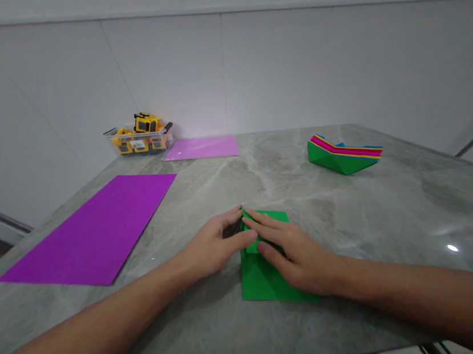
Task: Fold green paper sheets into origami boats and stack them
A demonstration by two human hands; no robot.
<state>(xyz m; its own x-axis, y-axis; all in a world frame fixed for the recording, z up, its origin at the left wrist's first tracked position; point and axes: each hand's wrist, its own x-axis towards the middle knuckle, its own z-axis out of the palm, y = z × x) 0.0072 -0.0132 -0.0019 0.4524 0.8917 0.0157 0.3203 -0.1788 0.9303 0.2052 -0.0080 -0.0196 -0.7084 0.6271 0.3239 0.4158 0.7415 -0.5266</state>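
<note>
A green sheet of paper with a smaller folded part on its far half lies on the table in front of me. My left hand is at the paper's left edge, its thumb resting on the folded part and its fingers reaching the far left corner. A gap shows between that thumb and the fingers, so the hand is open. Stretched flat across the paper from the right is my right hand, also open, its fingertips close to those of the left. Both hands cover much of the fold.
A folded paper boat, green with coloured stripes, stands at the right. To the left lies a purple sheet. At the back are a pink sheet pack and a clear box of yellow toy vehicles, near the wall.
</note>
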